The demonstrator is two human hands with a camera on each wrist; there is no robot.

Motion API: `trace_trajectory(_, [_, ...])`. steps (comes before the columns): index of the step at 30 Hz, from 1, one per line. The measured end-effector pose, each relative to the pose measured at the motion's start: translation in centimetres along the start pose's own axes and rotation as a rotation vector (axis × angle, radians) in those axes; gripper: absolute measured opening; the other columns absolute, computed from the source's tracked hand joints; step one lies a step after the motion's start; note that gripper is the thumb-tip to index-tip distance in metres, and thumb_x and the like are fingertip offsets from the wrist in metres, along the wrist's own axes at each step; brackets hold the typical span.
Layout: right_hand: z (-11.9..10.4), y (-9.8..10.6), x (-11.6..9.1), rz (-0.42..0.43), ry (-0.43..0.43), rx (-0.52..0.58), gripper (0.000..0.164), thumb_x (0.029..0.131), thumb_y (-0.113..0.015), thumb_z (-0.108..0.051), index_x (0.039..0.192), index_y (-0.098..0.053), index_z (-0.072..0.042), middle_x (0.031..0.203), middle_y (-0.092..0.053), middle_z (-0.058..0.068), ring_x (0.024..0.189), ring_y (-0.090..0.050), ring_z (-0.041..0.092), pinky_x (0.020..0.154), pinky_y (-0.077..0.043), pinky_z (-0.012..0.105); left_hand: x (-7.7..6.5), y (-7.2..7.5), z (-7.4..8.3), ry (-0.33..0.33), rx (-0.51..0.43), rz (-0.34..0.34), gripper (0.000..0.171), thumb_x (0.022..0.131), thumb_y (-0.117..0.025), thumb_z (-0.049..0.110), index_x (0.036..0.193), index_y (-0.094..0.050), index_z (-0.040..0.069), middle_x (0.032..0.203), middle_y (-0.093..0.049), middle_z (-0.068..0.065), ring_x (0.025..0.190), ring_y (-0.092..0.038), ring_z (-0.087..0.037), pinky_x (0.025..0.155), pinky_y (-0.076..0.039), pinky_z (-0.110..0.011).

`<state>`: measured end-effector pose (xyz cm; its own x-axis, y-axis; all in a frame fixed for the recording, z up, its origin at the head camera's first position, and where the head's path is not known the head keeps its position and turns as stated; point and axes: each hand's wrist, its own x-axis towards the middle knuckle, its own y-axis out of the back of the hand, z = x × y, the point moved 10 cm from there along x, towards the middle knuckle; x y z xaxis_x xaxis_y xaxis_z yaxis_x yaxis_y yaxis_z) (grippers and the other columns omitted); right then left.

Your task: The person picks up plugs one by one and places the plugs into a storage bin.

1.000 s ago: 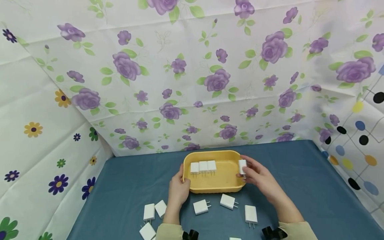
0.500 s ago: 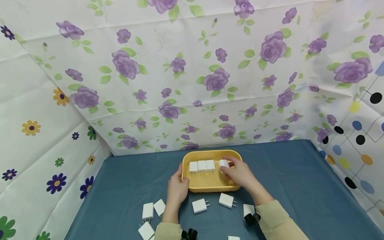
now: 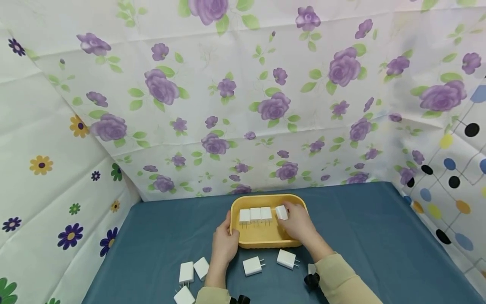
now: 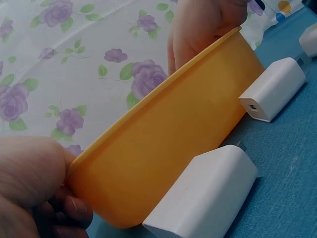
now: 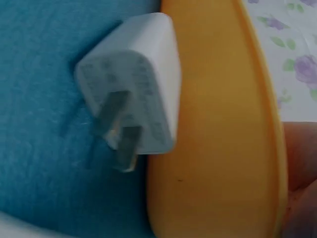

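Note:
A yellow plastic tray (image 3: 265, 245) rests on the dark blue cloth. My left hand (image 3: 225, 244) grips its left end, thumb over the rim. Inside, three white plug chargers (image 3: 255, 214) stand in a row with their prongs toward me. My right hand (image 3: 300, 223) reaches over the tray's right side and pinches another white charger (image 3: 281, 212), slightly tilted, just right of that row. In the right wrist view the tray wall (image 5: 213, 119) hides most of this hand.
Loose white chargers lie in front of the tray: one (image 3: 252, 266) near the left forearm, one (image 3: 287, 259) to its right, one (image 3: 312, 269) partly behind the right wrist. Several more (image 3: 186, 272) lie left of the left arm. Flowered cloth walls (image 3: 212, 105) stand behind and at both sides.
My right hand has carried its charger from the tray's right rim leftward and into the tray, beside the row. The left hand keeps its grip on the tray.

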<state>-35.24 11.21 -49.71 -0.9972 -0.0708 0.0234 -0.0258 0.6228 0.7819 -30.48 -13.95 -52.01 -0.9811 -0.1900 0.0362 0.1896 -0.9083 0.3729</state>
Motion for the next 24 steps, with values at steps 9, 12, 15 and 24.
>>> trace_trajectory(9, [0.1, -1.2, 0.3, -0.060, -0.052, -0.082, 0.063, 0.098, -0.078, -0.023, 0.154, -0.056, -0.001, 0.150, -0.058, 0.024, 0.144, -0.047, 0.047, 0.113, -0.044, 0.063, 0.0, -0.1, 0.0, 0.018, 0.031, 0.007, 0.066, 0.099, -0.055, -0.002, 0.163, -0.042, 0.001, 0.164, -0.046, -0.015, 0.152, -0.040, -0.036, 0.119, -0.037, -0.056])
trace_trajectory(12, [0.6, -1.2, 0.2, -0.062, -0.085, -0.094, 0.064, 0.098, -0.078, -0.025, 0.154, -0.056, -0.001, 0.150, -0.057, 0.025, 0.142, -0.049, 0.046, 0.112, -0.044, 0.063, -0.1, -0.4, 0.1, 0.009, 0.038, 0.002, 0.066, 0.099, -0.055, -0.001, 0.163, -0.042, 0.002, 0.163, -0.047, -0.015, 0.152, -0.041, -0.037, 0.119, -0.037, -0.056])
trace_trajectory(15, [1.0, -1.3, -0.1, -0.071, -0.119, -0.103, 0.065, 0.098, -0.078, -0.028, 0.153, -0.056, -0.001, 0.151, -0.055, 0.027, 0.139, -0.051, 0.045, 0.110, -0.046, 0.063, -0.2, -0.6, 0.1, 0.002, 0.030, -0.010, 0.066, 0.099, -0.055, -0.001, 0.163, -0.042, 0.002, 0.163, -0.046, -0.016, 0.152, -0.041, -0.038, 0.120, -0.036, -0.057])
trace_trajectory(24, [0.5, -2.1, 0.0, -0.064, -0.105, -0.096, 0.067, 0.095, -0.075, -0.019, 0.156, -0.053, -0.003, 0.152, -0.053, 0.026, 0.135, -0.055, 0.043, 0.107, -0.049, 0.060, -0.3, 0.2, 0.1, -0.009, 0.027, -0.008, 0.067, 0.098, -0.055, -0.003, 0.163, -0.041, 0.000, 0.165, -0.044, -0.018, 0.153, -0.039, -0.038, 0.120, -0.035, -0.056])
